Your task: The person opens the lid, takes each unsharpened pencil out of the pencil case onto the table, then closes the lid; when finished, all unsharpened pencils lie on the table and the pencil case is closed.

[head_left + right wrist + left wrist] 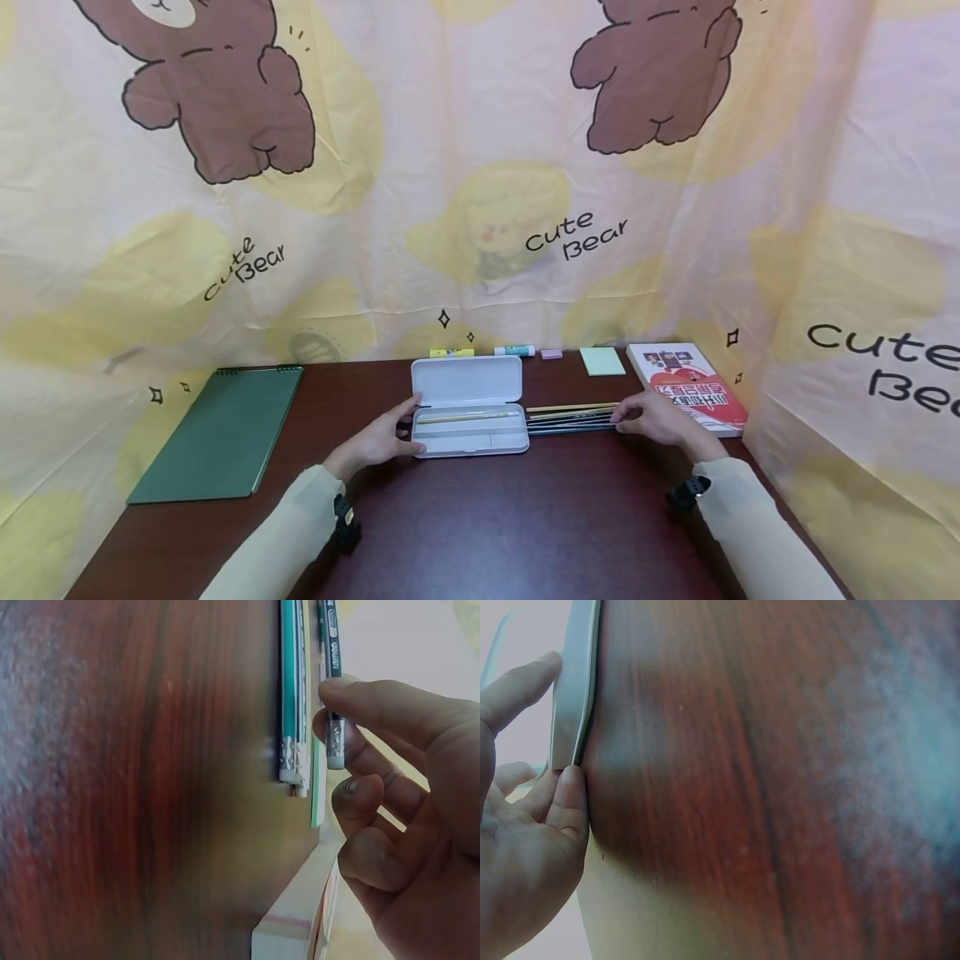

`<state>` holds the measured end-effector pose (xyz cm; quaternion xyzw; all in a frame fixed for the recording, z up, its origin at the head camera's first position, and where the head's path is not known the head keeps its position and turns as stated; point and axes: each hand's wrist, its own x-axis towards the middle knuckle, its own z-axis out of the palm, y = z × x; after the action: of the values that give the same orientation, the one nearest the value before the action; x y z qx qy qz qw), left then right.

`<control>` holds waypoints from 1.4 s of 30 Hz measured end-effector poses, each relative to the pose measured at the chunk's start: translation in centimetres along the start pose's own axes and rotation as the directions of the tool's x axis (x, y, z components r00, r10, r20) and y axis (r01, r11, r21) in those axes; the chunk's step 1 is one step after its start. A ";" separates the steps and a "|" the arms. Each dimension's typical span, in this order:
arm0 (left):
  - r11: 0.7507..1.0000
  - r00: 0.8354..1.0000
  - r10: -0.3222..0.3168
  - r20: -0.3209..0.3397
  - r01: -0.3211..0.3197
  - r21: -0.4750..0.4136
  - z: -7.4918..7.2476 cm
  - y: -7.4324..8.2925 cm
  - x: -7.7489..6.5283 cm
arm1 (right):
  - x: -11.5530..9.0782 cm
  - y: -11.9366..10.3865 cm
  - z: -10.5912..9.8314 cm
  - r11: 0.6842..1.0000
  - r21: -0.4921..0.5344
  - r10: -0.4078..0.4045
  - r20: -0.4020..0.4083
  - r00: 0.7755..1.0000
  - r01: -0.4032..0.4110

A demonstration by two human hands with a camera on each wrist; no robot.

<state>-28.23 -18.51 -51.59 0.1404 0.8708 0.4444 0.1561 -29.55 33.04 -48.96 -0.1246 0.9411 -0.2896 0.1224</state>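
A white pencil case [453, 443] lies on the dark wooden table with its lid [465, 381] raised toward the back. One yellowish pencil [472, 417] rests in its long rear compartment. My left hand [378, 437] holds the case at its left end, thumb and fingers spread around the corner. To the right of the case, several pencils [288, 682] lie side by side, green and dark ones among them. Between thumb and index finger, my right hand [652, 417] pinches a dark pencil [333, 645] near its silver ferrule and white eraser, above the others.
A green spiral notebook [221, 442] lies at the left. Along the back are a yellow tube [452, 353], a glue stick [513, 351], a pink eraser [551, 354] and pale green sticky notes [602, 361]. A book [697, 392] sits behind my right hand. Printed cloth [420, 250] hangs around the table.
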 end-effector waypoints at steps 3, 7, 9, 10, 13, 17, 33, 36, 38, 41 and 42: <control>1.000 1.000 0.003 0.004 -0.003 -0.007 0.0 -0.1 0.0 | -0.2 0.1 -0.2 1.000 -0.020 0.017 -0.002 1.000 -0.017; 1.000 1.000 0.009 0.007 -0.009 -0.012 0.0 -0.2 0.0 | -0.2 0.2 -0.1 0.999 -0.031 0.019 0.006 1.000 -0.019; 1.000 1.000 0.013 0.007 -0.013 -0.013 0.0 -0.2 0.0 | -0.1 0.3 0.0 0.999 -0.037 0.006 0.008 1.000 -0.006; 1.000 1.000 0.013 0.007 -0.013 -0.013 0.1 -0.2 -0.1 | -0.1 0.4 0.1 0.999 -0.043 0.005 0.006 1.000 -0.004; 1.000 1.000 0.011 0.006 -0.011 -0.010 0.1 -0.2 -0.1 | 0.2 0.4 0.4 0.998 -0.054 0.009 -0.003 1.000 -0.010; 1.000 1.000 0.003 0.006 -0.002 -0.001 0.0 -0.1 -0.1 | 0.3 0.4 0.6 0.998 -0.042 0.037 -0.013 0.999 -0.037; 1.000 1.000 0.006 0.003 -0.006 -0.003 -0.1 0.2 -0.1 | 0.5 -0.2 0.7 0.998 0.034 0.054 -0.018 0.998 -0.054; 1.000 1.000 0.003 0.002 -0.003 0.002 -0.2 0.3 -0.2 | 0.7 -0.9 0.8 0.997 0.058 0.050 -0.027 0.998 -0.048; 1.000 1.000 0.000 0.002 0.000 0.007 -0.2 0.3 -0.2 | 0.8 -1.4 0.8 0.997 0.068 0.041 -0.031 0.999 -0.039; 1.000 1.000 0.001 0.001 -0.001 0.009 -0.1 0.1 -0.1 | 1.3 -2.2 1.0 0.998 0.062 0.021 -0.046 0.999 -0.018; 1.000 1.000 0.001 0.002 -0.001 0.005 -0.1 0.1 -0.1 | 1.4 -2.4 1.2 0.998 0.056 0.013 -0.051 0.999 -0.011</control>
<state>-28.18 -18.60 -51.43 0.1416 0.8719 0.4420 0.1563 -30.14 30.04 -48.72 -0.1080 0.9362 -0.3181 0.1035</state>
